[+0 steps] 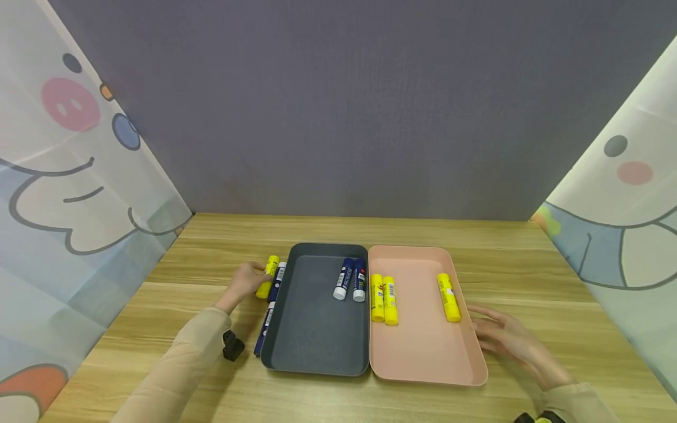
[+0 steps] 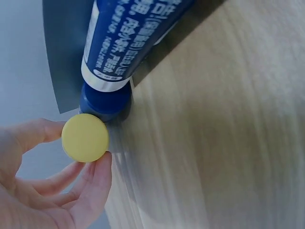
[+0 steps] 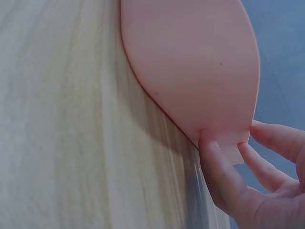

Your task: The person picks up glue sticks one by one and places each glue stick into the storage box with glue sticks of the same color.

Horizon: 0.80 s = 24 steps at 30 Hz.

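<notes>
My left hand (image 1: 245,283) pinches a yellow glue stick (image 1: 268,276) between thumb and fingers, left of the dark grey tray (image 1: 312,346). In the left wrist view the round yellow end of this glue stick (image 2: 86,138) faces the camera. Beside it, along the tray's outer left side, lie two blue glue sticks, an upper one (image 1: 277,283) and a lower one (image 1: 265,329). With its fingertips, my right hand (image 1: 502,335) touches the outer right wall of the pink tray (image 1: 423,364); the right wrist view shows the fingers against the wall (image 3: 190,71) and rim.
Two blue glue sticks with white ends (image 1: 344,279) lie in the dark tray's upper right. Inside the pink tray, two yellow glue sticks (image 1: 390,301) lie at the left and another yellow glue stick (image 1: 449,298) at the right. The trays stand side by side on the wooden table (image 1: 529,264).
</notes>
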Motion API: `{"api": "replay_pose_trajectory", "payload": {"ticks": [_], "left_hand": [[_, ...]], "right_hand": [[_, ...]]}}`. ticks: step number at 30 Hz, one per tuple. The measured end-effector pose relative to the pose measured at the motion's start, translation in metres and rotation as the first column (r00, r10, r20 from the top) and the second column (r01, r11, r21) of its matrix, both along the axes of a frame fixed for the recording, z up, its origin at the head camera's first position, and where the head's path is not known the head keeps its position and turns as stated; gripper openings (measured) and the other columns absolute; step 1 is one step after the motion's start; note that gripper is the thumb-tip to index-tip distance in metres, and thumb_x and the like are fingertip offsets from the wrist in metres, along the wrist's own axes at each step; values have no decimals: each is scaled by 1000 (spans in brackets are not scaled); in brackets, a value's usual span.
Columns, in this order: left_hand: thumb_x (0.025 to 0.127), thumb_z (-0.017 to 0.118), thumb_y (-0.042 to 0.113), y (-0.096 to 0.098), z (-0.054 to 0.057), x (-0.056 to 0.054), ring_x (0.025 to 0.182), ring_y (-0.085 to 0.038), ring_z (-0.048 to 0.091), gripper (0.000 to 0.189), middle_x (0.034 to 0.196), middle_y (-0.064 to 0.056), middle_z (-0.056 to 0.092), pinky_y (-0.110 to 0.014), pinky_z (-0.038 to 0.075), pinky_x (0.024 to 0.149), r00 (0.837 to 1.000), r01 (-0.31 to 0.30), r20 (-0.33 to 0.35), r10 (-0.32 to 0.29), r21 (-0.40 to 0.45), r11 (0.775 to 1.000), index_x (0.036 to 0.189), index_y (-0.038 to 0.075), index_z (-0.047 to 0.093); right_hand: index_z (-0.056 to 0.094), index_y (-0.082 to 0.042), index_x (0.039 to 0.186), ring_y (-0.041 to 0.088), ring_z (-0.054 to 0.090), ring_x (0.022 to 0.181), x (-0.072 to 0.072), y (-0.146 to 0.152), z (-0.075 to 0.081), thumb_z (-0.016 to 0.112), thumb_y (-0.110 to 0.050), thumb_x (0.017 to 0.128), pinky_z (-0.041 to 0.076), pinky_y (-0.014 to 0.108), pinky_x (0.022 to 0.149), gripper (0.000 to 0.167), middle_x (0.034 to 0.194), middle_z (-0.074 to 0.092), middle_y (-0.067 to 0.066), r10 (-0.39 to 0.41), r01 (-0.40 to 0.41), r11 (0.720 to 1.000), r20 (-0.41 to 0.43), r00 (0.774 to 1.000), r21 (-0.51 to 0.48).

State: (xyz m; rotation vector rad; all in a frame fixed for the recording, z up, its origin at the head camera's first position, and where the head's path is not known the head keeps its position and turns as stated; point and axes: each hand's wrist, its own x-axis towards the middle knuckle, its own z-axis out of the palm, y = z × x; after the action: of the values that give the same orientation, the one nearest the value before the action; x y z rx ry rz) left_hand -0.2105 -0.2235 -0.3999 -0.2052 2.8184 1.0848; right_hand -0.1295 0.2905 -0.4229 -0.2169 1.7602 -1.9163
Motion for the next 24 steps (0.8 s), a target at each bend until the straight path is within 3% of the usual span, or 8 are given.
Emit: {"api": "replay_pose_trajectory", "payload": {"ticks": [5,8,14,18,24], "left_hand": [[80,58,14,0,5,0,52,-13,51,45,86,-23,60,-27,48,49,1000,-2,17,2,4,1000,113,-14,48],[79,58,14,-2,6,0,54,-15,52,46,84,-21,60,-28,49,50,1000,0,26,-1,28,1000,114,-14,48],[78,62,18,-7,10,-1,52,-16,52,49,74,-18,59,-28,48,48,999,45,1,-45,92,995,111,-16,47],[78,61,16,-4,17,1,49,-13,49,48,75,-17,60,-29,49,49,1000,13,22,-15,93,996,115,-13,48],[81,58,14,0,22,2,53,-13,53,47,82,-20,60,-31,51,52,1000,14,25,-17,89,996,117,-14,46]], "right_hand": [[26,2,137,14,58,98,-1,-1,1,44,-10,93,47,30,83,49,111,59,-2,-11,11,999,-9,1000,50],[21,7,136,13,59,97,-1,-1,1,43,-10,93,47,30,82,52,110,59,-1,-18,18,998,-6,1000,65],[22,6,136,13,59,97,-2,0,1,44,-10,93,47,30,82,51,110,59,-1,-19,19,998,4,1000,62],[21,7,136,13,59,97,-2,0,1,45,-11,93,47,30,82,53,111,59,0,-19,19,998,-2,1000,66],[34,-6,135,14,59,97,-1,-1,1,47,-12,91,47,30,83,46,109,60,-2,-36,35,996,7,999,85]]}}
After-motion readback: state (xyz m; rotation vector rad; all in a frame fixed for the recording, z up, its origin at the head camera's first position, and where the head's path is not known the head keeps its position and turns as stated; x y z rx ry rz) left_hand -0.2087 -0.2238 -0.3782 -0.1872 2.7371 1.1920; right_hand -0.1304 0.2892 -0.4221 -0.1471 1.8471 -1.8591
